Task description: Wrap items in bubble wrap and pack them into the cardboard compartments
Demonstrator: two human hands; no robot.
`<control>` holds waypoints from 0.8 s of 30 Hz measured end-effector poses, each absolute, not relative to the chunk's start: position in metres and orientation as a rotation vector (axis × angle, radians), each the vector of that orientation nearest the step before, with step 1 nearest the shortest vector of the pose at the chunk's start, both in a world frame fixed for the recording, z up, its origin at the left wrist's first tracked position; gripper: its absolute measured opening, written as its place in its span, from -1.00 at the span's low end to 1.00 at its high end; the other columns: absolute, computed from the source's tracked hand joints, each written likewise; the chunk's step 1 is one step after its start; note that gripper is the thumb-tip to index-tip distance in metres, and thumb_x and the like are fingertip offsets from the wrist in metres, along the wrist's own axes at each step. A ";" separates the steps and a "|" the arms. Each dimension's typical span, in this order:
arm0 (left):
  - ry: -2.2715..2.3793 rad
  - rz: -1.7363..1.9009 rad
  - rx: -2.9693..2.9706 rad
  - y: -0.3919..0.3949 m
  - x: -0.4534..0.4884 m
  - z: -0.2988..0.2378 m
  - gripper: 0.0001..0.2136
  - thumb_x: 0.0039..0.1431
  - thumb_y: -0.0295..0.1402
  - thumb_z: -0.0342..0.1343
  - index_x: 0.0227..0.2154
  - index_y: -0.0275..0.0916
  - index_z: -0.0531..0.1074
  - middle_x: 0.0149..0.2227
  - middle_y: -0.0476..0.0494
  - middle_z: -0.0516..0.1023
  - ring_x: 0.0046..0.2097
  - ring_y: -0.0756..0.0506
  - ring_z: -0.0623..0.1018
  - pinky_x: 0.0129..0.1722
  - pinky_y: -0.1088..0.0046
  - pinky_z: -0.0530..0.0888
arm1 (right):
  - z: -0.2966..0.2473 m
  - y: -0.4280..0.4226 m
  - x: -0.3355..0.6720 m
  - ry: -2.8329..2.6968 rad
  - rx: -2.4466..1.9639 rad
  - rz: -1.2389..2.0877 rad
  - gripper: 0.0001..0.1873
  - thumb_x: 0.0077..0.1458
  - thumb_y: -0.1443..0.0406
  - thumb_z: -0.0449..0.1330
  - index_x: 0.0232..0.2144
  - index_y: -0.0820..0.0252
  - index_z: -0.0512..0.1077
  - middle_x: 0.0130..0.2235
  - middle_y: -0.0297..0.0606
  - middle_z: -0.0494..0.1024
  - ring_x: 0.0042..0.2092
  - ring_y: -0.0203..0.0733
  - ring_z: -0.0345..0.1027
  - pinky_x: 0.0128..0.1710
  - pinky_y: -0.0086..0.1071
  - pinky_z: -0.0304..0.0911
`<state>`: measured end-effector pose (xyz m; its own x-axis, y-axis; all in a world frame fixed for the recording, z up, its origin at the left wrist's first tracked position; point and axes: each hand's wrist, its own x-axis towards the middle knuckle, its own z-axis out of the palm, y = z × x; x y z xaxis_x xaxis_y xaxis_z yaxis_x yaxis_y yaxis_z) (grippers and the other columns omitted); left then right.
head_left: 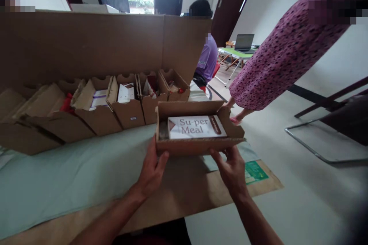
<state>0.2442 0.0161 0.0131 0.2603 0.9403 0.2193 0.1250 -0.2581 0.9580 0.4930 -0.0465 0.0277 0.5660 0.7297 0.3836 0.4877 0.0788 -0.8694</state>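
Observation:
A long open cardboard bin (189, 147) is held up in front of me between both hands. My left hand (152, 168) grips its left end, thumb on the near wall. My right hand (231, 164) holds the near wall toward the right end, its fingers partly hidden under the bin. Inside lies a white box (198, 127) printed "Su-per Meal", with a brown label at its right side. Behind and to the left, several similar cardboard bins (128, 116) stand in a row, holding white packs, a red item and other small goods.
A tall cardboard panel (109, 46) rises behind the bins. Pale green cloth (86, 172) covers the table over brown cardboard. A person in purple (208, 57) sits beyond; another in a patterned pink dress (276, 57) stands at right. A chair (339, 130) is on the right.

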 end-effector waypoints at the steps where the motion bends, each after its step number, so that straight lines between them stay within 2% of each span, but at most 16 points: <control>1: 1.102 1.095 1.580 0.001 0.221 0.010 -0.47 0.38 0.00 0.03 0.27 -0.19 0.29 0.27 -0.34 0.44 0.33 -0.32 0.39 0.34 0.00 0.28 | 0.027 -0.054 0.472 -1.088 -1.576 0.237 -0.59 0.08 0.00 0.34 -0.16 0.13 0.49 -0.23 -0.22 0.62 -0.22 -0.04 0.48 -0.22 -0.22 0.41; 3: 1.266 1.071 1.528 -0.021 0.176 0.009 -0.52 0.38 0.02 0.02 0.17 -0.19 0.38 0.16 -0.30 0.53 0.24 -0.31 0.48 0.27 0.05 0.36 | 0.029 -0.058 0.431 -1.158 -1.544 0.279 -0.66 0.11 0.04 0.32 -0.17 0.11 0.49 -0.24 -0.24 0.62 -0.23 -0.05 0.48 -0.22 -0.22 0.42; 6: 1.398 1.103 1.510 -0.025 0.126 0.021 -0.53 0.39 0.00 0.02 0.18 -0.19 0.36 0.08 -0.25 0.59 0.14 -0.27 0.55 0.14 0.16 0.46 | 0.040 -0.039 0.383 -1.261 -1.471 0.392 -0.67 0.13 0.08 0.30 -0.10 0.08 0.49 -0.14 -0.19 0.62 -0.16 0.00 0.48 -0.16 -0.18 0.43; 8: 1.397 1.143 1.545 -0.015 0.115 0.033 -0.54 0.39 -0.04 0.03 0.20 -0.19 0.34 0.07 -0.23 0.59 0.10 -0.24 0.58 0.09 0.21 0.49 | 0.046 -0.025 0.370 -1.279 -1.443 0.428 -0.62 0.12 0.07 0.30 -0.06 0.09 0.48 -0.10 -0.16 0.62 -0.12 0.02 0.47 -0.13 -0.16 0.41; 11: 1.295 1.221 1.634 -0.003 0.126 0.044 -0.57 0.39 -0.06 0.02 0.17 -0.20 0.36 0.03 -0.22 0.61 0.04 -0.21 0.59 0.06 0.22 0.50 | 0.047 -0.026 0.377 -1.220 -1.468 0.369 -0.60 0.10 0.04 0.32 -0.08 0.11 0.47 -0.16 -0.18 0.61 -0.16 0.00 0.46 -0.14 -0.16 0.38; 13: 1.219 1.242 1.689 -0.005 0.138 0.044 -0.58 0.40 -0.05 0.01 0.15 -0.20 0.38 0.02 -0.23 0.60 0.04 -0.21 0.58 0.07 0.22 0.50 | 0.040 -0.041 0.388 -1.156 -1.530 0.275 -0.60 0.09 0.01 0.33 -0.14 0.11 0.46 -0.21 -0.19 0.59 -0.19 0.00 0.46 -0.15 -0.14 0.36; 16: 1.216 1.176 1.722 -0.022 0.134 0.033 -0.59 0.41 -0.06 0.00 0.17 -0.17 0.39 0.04 -0.24 0.60 0.07 -0.21 0.57 0.10 0.24 0.49 | 0.028 -0.064 0.387 -1.108 -1.584 0.192 -0.59 0.07 0.00 0.35 -0.15 0.10 0.45 -0.18 -0.16 0.60 -0.14 0.06 0.48 -0.11 -0.10 0.35; 21: 1.457 1.171 1.620 -0.036 0.091 0.021 -0.62 0.41 -0.05 0.01 0.05 -0.23 0.45 -0.05 -0.23 0.62 0.06 -0.25 0.58 0.12 0.17 0.47 | 0.027 -0.048 0.345 -1.270 -1.466 0.344 -0.68 0.14 0.04 0.31 -0.15 0.08 0.48 -0.22 -0.20 0.61 -0.21 -0.01 0.49 -0.21 -0.19 0.41; 24: 1.430 1.234 1.639 -0.029 0.093 0.028 -0.55 0.41 -0.04 0.01 0.17 -0.23 0.40 0.04 -0.26 0.60 0.13 -0.28 0.55 0.20 0.12 0.43 | 0.029 -0.037 0.348 -1.278 -1.431 0.338 -0.64 0.14 0.05 0.32 -0.10 0.10 0.48 -0.12 -0.14 0.62 -0.08 0.05 0.49 -0.04 -0.09 0.40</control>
<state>0.0930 -0.0293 0.0275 -0.0274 0.9702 0.2407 0.3806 -0.2126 0.9000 0.3485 -0.0366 0.0287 0.3704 0.8205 0.4355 0.4982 0.2201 -0.8386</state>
